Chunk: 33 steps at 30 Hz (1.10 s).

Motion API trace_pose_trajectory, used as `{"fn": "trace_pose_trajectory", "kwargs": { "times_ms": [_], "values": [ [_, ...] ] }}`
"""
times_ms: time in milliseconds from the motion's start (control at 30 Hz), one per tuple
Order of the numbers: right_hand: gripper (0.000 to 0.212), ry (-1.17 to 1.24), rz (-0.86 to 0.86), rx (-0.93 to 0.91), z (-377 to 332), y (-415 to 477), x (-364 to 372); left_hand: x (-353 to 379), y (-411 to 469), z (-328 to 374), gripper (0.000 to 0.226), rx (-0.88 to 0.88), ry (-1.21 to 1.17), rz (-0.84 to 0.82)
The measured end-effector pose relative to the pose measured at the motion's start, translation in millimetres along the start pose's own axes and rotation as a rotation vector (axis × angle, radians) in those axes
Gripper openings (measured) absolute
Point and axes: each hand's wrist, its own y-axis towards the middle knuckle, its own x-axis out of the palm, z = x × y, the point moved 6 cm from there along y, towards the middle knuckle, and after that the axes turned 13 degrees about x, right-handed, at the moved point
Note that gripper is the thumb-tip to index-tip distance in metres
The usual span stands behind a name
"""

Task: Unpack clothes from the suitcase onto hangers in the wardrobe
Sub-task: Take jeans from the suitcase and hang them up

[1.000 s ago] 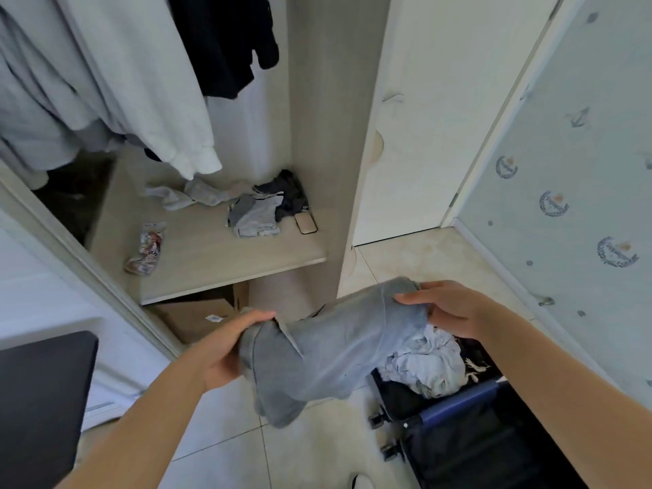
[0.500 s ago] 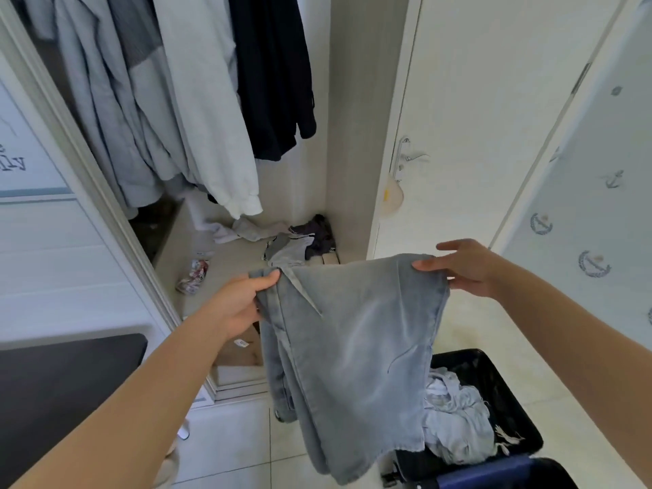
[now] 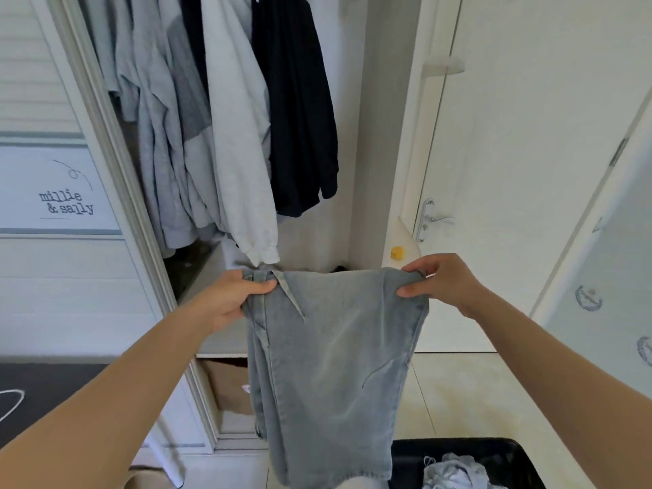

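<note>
Behind jeans, suitcase, apparently part-hidden.

Faded matt denim jeans, glossy floor tiles, shiny metal door handle

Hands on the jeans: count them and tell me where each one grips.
2. The left hand grips the top edge of the jeans at its left corner; the right hand pinches the top edge at its right corner. Both are in full view.
</note>
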Motion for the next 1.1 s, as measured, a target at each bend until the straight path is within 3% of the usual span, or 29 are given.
{"fn": "trace_pose_trajectory", "kwargs": {
  "times_ms": [100, 200, 267, 333, 467, 567, 800, 1100],
  "values": [
    [0.028, -0.051, 0.036, -0.059, -16, 17, -10, -2, 15, 32, 0.041, 0.155, -0.066, 0.115],
    [0.017, -0.211, 0.122, -0.237, -48, 36, -18, -3, 36, 73, 0.035, 0.28, -0.081, 0.204],
    [0.023, -0.38, 0.161, -0.288, -76, 48, -21, -7, 55, 101, 0.03, 0.35, -0.076, 0.225],
    [0.026, -0.51, 0.082, -0.244, -102, 58, -20, -10, 71, 129, 0.025, 0.401, -0.073, 0.212],
    [0.031, -0.409, 0.024, -0.296, -174, 72, -14, -28, 110, 169, 0.02, 0.411, -0.143, 0.19],
    [0.04, -0.38, 0.117, -0.373, -230, 90, -10, -43, 140, 200, 0.021, 0.429, -0.214, 0.198],
    [0.026, -0.453, 0.311, -0.446, -329, 127, -2, -71, 197, 258, 0.028, 0.486, -0.206, 0.144],
    [0.027, -0.632, 0.68, -0.496, -450, 176, -66, -90, 262, 333, 0.031, 0.589, -0.236, 0.142]
  ]
}}
